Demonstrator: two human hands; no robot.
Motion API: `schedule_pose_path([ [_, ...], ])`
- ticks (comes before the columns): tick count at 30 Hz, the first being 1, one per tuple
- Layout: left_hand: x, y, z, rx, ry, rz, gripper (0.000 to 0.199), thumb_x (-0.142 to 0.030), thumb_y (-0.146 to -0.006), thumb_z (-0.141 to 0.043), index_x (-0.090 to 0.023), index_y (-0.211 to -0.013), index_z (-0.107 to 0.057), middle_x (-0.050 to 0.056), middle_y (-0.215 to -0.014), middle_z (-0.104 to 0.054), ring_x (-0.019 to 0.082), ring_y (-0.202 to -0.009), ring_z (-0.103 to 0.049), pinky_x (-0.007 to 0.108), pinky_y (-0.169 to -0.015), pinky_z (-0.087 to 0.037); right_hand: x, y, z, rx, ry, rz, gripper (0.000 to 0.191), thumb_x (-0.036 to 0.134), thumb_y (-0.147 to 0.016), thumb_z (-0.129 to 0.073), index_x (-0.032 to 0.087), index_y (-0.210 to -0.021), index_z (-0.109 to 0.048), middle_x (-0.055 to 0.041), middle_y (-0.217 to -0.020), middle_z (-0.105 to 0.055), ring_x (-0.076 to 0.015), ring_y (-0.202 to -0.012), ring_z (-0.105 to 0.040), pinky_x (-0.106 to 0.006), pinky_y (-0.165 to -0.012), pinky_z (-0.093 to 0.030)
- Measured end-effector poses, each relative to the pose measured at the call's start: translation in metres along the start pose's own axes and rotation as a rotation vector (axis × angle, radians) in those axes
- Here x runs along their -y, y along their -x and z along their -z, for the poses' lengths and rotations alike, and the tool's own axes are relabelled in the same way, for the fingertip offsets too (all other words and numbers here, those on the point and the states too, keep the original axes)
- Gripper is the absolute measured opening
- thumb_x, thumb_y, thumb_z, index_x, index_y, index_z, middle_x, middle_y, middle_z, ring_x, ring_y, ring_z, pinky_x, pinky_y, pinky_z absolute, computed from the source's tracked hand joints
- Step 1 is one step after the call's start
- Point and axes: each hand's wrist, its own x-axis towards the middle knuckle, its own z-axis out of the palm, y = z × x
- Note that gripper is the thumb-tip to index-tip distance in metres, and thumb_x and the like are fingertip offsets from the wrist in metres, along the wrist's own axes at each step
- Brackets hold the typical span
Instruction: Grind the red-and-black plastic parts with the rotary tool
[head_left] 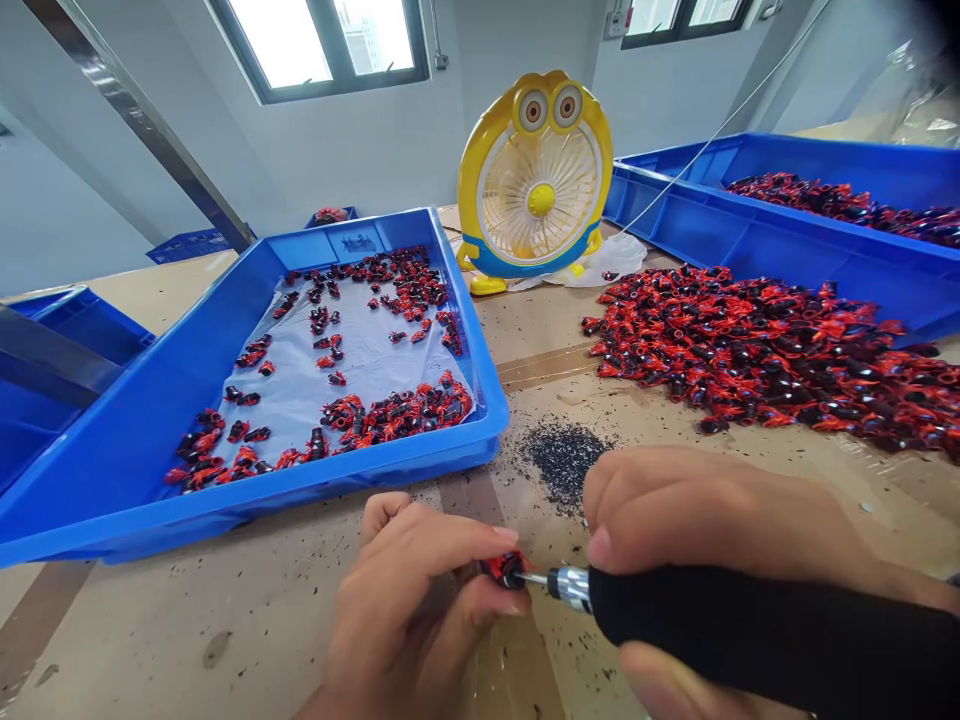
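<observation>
Between the thumb and fingers of my left hand [420, 590] is a small red and black plastic part [504, 567], its black end turned to the right. My right hand [697, 510] is wrapped round a black electric screwdriver [720, 615] with a silver collar. The thin bit at its front reaches the dark end of the part; whether it sits inside is too small to tell. Just beyond my hands a heap of small black screws or shavings [566, 460] lies on the table. Part of the left fingers is hidden behind the hand.
A blue tray [491, 420] with similar parts on a white sheet stands left. A large pile of red and black parts [750, 350] covers the right, before another blue bin [787, 250]. A yellow fan [540, 200] stands at the back. A metal post [150, 120] rises far left.
</observation>
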Motion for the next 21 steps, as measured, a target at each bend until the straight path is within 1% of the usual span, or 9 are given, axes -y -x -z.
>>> schedule_pose_path([
  [3, -0.003, 0.001, -0.001, -0.037, -0.046, 0.033, 0.009, -0.033, -0.111, -0.069, -0.026, -0.116, -0.070, -0.003, -0.094, -0.085, 0.016, -0.070, -0.072, 0.041, -0.080, -0.038, -0.005, 0.003, -0.007, 0.009, -0.061, 0.044, 0.021, 0.030, -0.086, -0.080, 0.022, -0.093, -0.062, 0.0069, -0.064, -0.052, -0.0084, -0.049, -0.052, -0.024, -0.043, -0.039],
  [5, -0.003, 0.003, 0.000, -0.022, -0.079, 0.047, 0.007, -0.034, -0.111, -0.068, -0.027, -0.113, -0.071, -0.003, -0.094, -0.086, 0.017, -0.071, -0.073, 0.042, -0.082, -0.038, -0.004, 0.006, -0.013, -0.052, -0.084, 0.051, 0.016, 0.029, -0.087, -0.076, 0.021, -0.092, -0.063, 0.0074, -0.063, -0.049, -0.0079, -0.049, -0.047, -0.024, -0.044, -0.036],
  [7, -0.002, 0.003, 0.002, 0.011, -0.105, 0.044, 0.005, -0.032, -0.111, -0.070, -0.027, -0.113, -0.072, -0.003, -0.093, -0.086, 0.017, -0.070, -0.073, 0.042, -0.082, -0.038, -0.001, 0.008, -0.015, -0.144, -0.016, -0.010, 0.011, 0.031, -0.092, -0.072, 0.022, -0.093, -0.065, 0.0050, -0.065, -0.050, -0.0113, -0.052, -0.050, -0.028, -0.048, -0.040],
  [8, -0.001, 0.003, 0.003, 0.026, -0.118, 0.042, 0.005, -0.030, -0.110, -0.071, -0.028, -0.114, -0.072, -0.004, -0.092, -0.086, 0.017, -0.069, -0.073, 0.042, -0.082, -0.038, 0.001, 0.008, -0.015, -0.166, 0.028, -0.034, 0.010, 0.032, -0.094, -0.071, 0.024, -0.093, -0.065, 0.0032, -0.067, -0.053, -0.0138, -0.055, -0.054, -0.030, -0.051, -0.044],
  [11, 0.000, 0.001, 0.005, 0.035, -0.156, 0.052, 0.009, -0.025, -0.107, -0.074, -0.029, -0.114, -0.072, -0.006, -0.090, -0.086, 0.017, -0.068, -0.073, 0.041, -0.082, -0.039, 0.002, 0.002, -0.008, 0.048, 0.074, -0.013, 0.022, 0.044, -0.089, -0.080, 0.027, -0.096, -0.068, -0.0005, -0.073, -0.061, -0.0182, -0.062, -0.063, -0.030, -0.053, -0.052],
  [12, -0.001, 0.001, 0.005, 0.039, -0.163, 0.058, 0.011, -0.022, -0.106, -0.074, -0.029, -0.114, -0.072, -0.006, -0.091, -0.086, 0.017, -0.068, -0.073, 0.041, -0.082, -0.039, 0.001, -0.002, -0.005, 0.096, 0.076, -0.011, 0.027, 0.048, -0.087, -0.083, 0.027, -0.097, -0.070, -0.0013, -0.074, -0.063, -0.0188, -0.064, -0.065, -0.030, -0.052, -0.053],
  [15, -0.002, -0.001, 0.005, 0.050, -0.171, 0.056, 0.015, -0.016, -0.104, -0.074, -0.028, -0.111, -0.071, -0.008, -0.091, -0.085, 0.015, -0.070, -0.073, 0.040, -0.081, -0.039, -0.002, -0.013, -0.001, 0.100, 0.080, -0.026, 0.034, 0.055, -0.085, -0.084, 0.027, -0.097, -0.071, -0.0029, -0.076, -0.065, -0.0197, -0.067, -0.067, -0.030, -0.053, -0.054],
  [17, -0.002, -0.001, 0.006, 0.055, -0.186, 0.065, 0.013, -0.017, -0.104, -0.075, -0.028, -0.110, -0.071, -0.008, -0.090, -0.085, 0.014, -0.068, -0.071, 0.040, -0.079, -0.039, -0.003, -0.017, 0.000, 0.097, 0.079, -0.030, 0.035, 0.056, -0.084, -0.084, 0.027, -0.098, -0.072, -0.0033, -0.077, -0.066, -0.0197, -0.068, -0.067, -0.030, -0.053, -0.055],
  [21, -0.002, -0.001, 0.008, 0.052, -0.227, 0.113, 0.012, -0.021, -0.106, -0.073, -0.030, -0.114, -0.070, -0.006, -0.094, -0.084, 0.016, -0.071, -0.068, 0.041, -0.082, -0.041, -0.001, -0.017, -0.001, 0.094, 0.071, -0.033, 0.035, 0.055, -0.083, -0.085, 0.027, -0.099, -0.072, -0.0032, -0.077, -0.067, -0.0193, -0.069, -0.068, -0.029, -0.054, -0.055],
])
